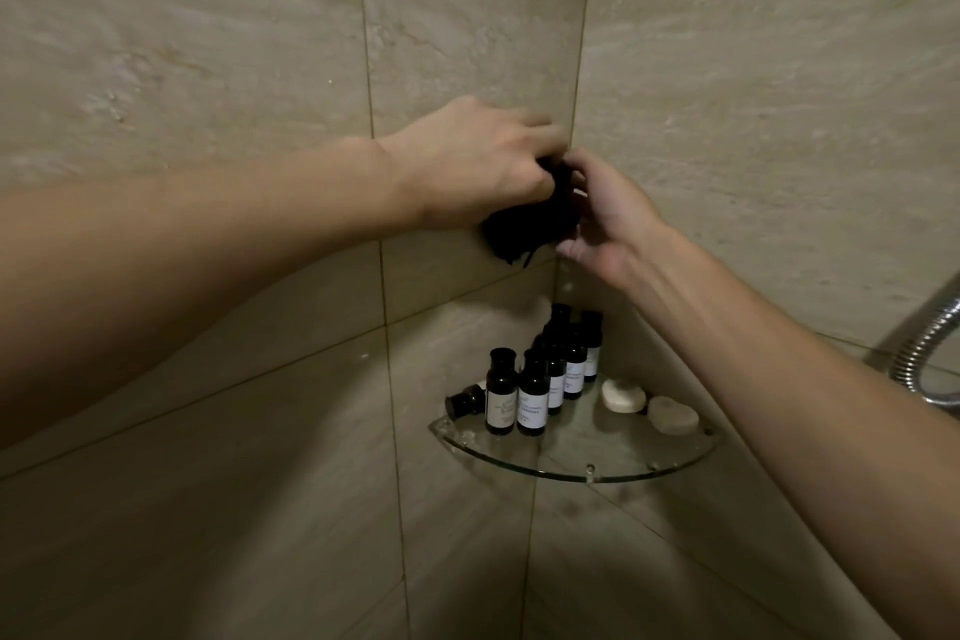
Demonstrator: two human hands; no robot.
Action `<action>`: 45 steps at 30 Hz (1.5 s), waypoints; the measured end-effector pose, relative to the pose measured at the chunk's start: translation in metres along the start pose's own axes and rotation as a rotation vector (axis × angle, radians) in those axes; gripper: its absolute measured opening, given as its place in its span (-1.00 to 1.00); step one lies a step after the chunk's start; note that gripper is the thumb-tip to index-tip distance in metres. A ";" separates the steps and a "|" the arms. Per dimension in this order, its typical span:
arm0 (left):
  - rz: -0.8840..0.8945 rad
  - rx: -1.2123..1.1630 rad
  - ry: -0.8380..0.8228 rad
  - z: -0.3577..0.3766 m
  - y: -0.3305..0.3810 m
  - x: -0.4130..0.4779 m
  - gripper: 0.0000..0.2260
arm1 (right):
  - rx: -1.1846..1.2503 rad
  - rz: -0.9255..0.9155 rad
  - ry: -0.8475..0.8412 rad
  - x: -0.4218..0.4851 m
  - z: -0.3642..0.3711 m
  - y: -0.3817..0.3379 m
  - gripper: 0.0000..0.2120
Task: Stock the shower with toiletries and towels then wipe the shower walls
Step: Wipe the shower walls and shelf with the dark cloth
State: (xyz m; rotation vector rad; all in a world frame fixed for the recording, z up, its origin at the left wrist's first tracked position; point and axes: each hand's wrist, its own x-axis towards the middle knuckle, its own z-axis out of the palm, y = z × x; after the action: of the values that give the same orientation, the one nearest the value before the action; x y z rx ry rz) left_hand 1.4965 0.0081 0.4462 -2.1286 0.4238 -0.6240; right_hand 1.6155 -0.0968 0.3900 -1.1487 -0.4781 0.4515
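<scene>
Cloth [530, 224], black, bunched at wall [208, 68] corner; left hand [467, 161] grips top, right hand [605, 218] holds side (bottles [532, 395] on shelf [519, 467] below).

Bottles [532, 392] left on shelf [571, 477], soaps [623, 395] right, cloth [530, 229] above between left hand [467, 161] and right hand [608, 218]

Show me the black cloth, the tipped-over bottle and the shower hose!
black cloth [524, 230]: head view, its bunched lower part.
tipped-over bottle [464, 403]: head view, its dark cap end.
shower hose [917, 346]: head view, its ribbed metal curve.
</scene>
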 end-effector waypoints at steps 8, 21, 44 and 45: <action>-0.565 -0.547 0.385 -0.018 0.043 -0.011 -0.59 | 0.296 0.001 0.034 -0.019 -0.002 -0.015 -0.83; -0.661 -0.692 0.214 -0.026 0.064 0.017 -0.86 | 0.293 0.031 -0.021 -0.081 -0.023 0.001 -0.61; -0.315 -0.844 -0.462 0.077 0.068 0.036 -0.71 | -1.355 -0.465 -0.062 -0.044 -0.096 0.013 -0.80; -0.317 -0.845 -0.467 0.079 0.070 0.037 -0.73 | -1.352 -0.468 -0.067 -0.042 -0.096 0.014 -0.79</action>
State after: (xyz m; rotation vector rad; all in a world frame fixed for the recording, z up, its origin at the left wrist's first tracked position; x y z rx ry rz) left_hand 1.5664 0.0007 0.3595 -3.0821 0.0753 -0.0733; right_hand 1.6353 -0.1873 0.3396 -2.2196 -1.1556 -0.3507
